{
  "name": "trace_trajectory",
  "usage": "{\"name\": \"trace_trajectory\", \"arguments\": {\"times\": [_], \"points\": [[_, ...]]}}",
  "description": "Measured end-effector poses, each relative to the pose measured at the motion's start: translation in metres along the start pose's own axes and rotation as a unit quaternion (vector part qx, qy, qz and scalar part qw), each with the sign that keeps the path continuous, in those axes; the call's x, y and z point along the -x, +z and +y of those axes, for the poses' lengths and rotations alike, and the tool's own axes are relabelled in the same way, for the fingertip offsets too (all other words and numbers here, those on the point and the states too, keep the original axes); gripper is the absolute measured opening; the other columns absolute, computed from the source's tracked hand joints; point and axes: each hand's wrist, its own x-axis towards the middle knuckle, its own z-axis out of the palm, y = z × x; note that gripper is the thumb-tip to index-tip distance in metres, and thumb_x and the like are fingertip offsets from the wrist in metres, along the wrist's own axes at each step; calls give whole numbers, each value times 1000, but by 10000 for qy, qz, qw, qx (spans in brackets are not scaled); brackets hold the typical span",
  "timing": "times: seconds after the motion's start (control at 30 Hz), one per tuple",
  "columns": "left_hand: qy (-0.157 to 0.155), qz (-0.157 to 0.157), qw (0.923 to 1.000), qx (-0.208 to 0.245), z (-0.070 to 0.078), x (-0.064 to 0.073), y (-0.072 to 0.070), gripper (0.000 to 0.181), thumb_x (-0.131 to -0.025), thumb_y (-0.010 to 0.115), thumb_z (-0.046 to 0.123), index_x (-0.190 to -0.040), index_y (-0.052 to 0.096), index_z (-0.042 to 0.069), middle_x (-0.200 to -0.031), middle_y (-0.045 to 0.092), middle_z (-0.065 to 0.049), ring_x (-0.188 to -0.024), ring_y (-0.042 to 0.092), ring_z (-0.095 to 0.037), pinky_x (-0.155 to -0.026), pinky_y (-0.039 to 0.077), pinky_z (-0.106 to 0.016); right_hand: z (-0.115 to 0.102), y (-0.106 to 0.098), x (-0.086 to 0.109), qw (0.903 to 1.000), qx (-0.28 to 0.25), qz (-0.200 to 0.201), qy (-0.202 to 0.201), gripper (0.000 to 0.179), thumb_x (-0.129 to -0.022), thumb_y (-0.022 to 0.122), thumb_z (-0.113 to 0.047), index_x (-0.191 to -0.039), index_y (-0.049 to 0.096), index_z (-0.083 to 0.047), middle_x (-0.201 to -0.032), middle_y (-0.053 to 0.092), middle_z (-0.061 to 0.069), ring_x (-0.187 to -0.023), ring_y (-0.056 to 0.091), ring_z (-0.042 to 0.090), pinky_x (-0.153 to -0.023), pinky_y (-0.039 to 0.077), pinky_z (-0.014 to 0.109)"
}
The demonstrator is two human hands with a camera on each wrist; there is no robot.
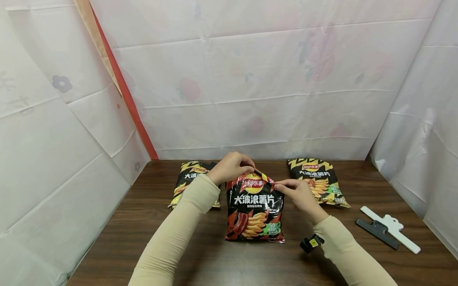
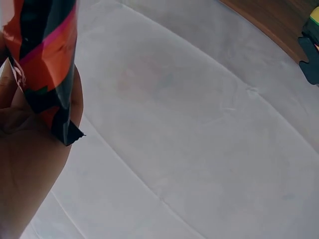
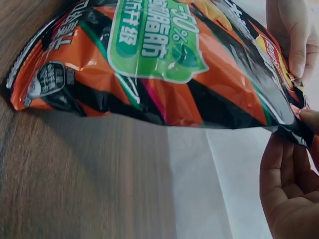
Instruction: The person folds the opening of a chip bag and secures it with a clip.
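A red and black bag of chips (image 1: 255,210) stands upright at the middle of the table, its printed front toward me. My left hand (image 1: 232,167) pinches its top edge at the left, and the top slants down to the right. At the top right corner, my right hand (image 1: 300,195) grips the bag between thumb and fingers. In the right wrist view, the bag (image 3: 219,99) stretches across with its lower end at the wood, and both hands hold its top end. A corner of the bag (image 2: 50,74) overlaps my left hand (image 2: 35,154) in the left wrist view.
Two yellow and black chip bags lie farther back: one at left (image 1: 180,184), partly behind my left arm, one at right (image 1: 311,174). A white clip (image 1: 393,228) and a black clip (image 1: 375,232) lie at the table's right. Pale sheets (image 1: 250,99) hang behind and at both sides.
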Motion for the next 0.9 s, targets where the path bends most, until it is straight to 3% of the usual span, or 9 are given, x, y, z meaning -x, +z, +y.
{"name": "trace_trajectory", "arguments": {"times": [0.13,0.27,0.4,0.5,0.67,0.77,0.9], "points": [[84,39,9999,39,-1,0,0,15,-97,63,18,-102,75,12,-89,73,-2,-58,52,-8,-56,42,-23,1,-2,0,9999,-30,10,140,31,-90,72,-31,-106,76,-4,-88,75,-3,-59,52,0,-57,43,22],[83,40,9999,121,-2,1,0,15,-97,63,17,-103,75,10,-87,72,-3,-56,51,-9,-55,42,-23,2,-5,1,9997,-34,2,261,33,-90,72,-33,-107,76,-5,-56,54,-13,-39,24,6,-39,28,26],[86,64,9998,156,-3,1,-1,15,-97,63,17,-103,75,10,-84,71,-3,-55,50,-9,-53,41,-23,4,-7,2,9997,-10,-23,259,33,-90,71,-35,-107,76,-7,-65,60,-13,-37,26,7,-38,30,27],[75,70,9998,176,-2,2,-1,15,-97,63,17,-103,75,10,-84,71,-3,-54,49,-9,-53,40,-22,4,-8,2,9996,-80,-63,249,33,-90,71,-35,-107,76,-7,-89,71,-6,-37,27,6,-39,32,27],[61,94,9998,173,1,3,-1,15,-97,63,16,-103,75,10,-88,72,-3,-54,48,-8,-54,40,-22,2,-11,3,9997,8,-218,149,32,-91,70,-34,-110,75,-8,-109,72,12,-41,26,6,-44,36,27],[73,99,9998,168,2,3,-1,15,-97,63,16,-102,75,10,-89,73,-4,-54,47,-8,-54,40,-22,0,-16,4,9994,187,-287,-51,30,-92,69,-32,-111,74,-9,-112,71,15,-51,47,4,-52,45,27],[71,91,9998,174,3,3,-1,15,-97,63,16,-102,75,10,-90,73,-6,-53,45,-8,-54,39,-22,-2,-28,7,9983,307,-419,-260,33,-95,66,-30,-118,71,-7,-113,71,17,-83,67,7,-68,56,29]]}}
